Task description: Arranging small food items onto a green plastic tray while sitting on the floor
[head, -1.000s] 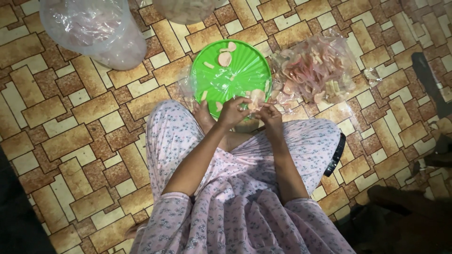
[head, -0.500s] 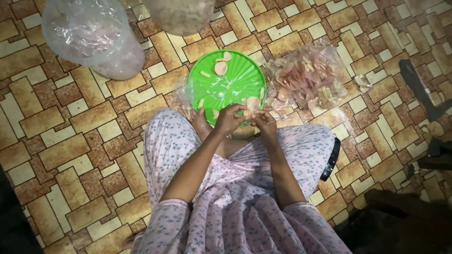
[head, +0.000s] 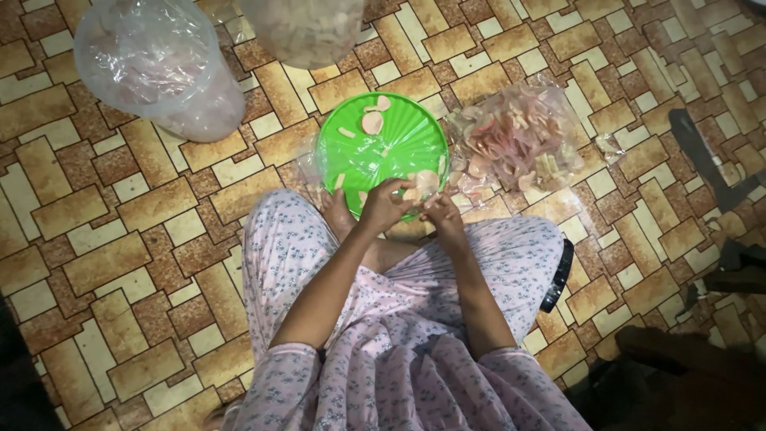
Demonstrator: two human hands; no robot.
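I am seeing a clear plastic bag (head: 159, 68) lying far left on the tiled floor. My left hand (head: 383, 206) and right hand (head: 440, 211) are pinching one pale round cracker piece (head: 420, 185) together over the near edge of the round green plastic plate (head: 399, 136). It could be snapping or slipping onto the floor if the fingers are squeezing too hard. A clear bag of pink crackers (head: 519, 140) is lying just right.

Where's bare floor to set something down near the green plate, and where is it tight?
Free: tiled floor left of the green plate, below the clear bag. Also floor between the bag and the plate. Crowded: right of the plate, the heap of pale peelings on plastic touches it; left hand and right hand meet at the near rim.
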